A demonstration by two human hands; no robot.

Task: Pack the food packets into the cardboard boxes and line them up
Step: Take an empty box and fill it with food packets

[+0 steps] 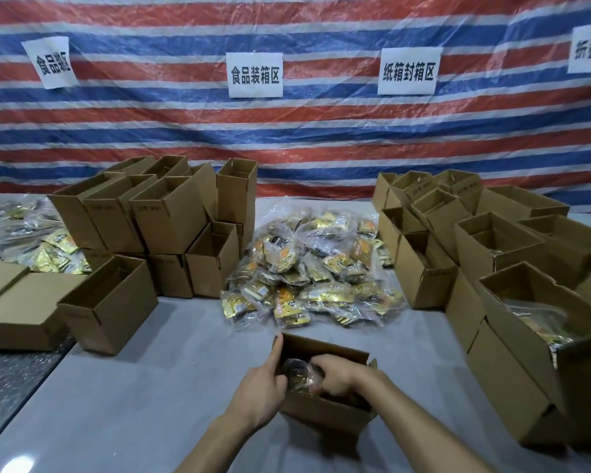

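Note:
A small open cardboard box sits on the grey table right in front of me. My left hand grips the box's left wall, thumb up along the rim. Inside the box my right hand curls its fingers round a clear food packet and holds it low in the box. A big heap of yellow and clear food packets lies just beyond the box in the middle of the table.
Empty open boxes are stacked at the back left, with one more box nearer me. Boxes holding packets crowd the right side. More packets lie far left. A striped tarp with paper signs hangs behind.

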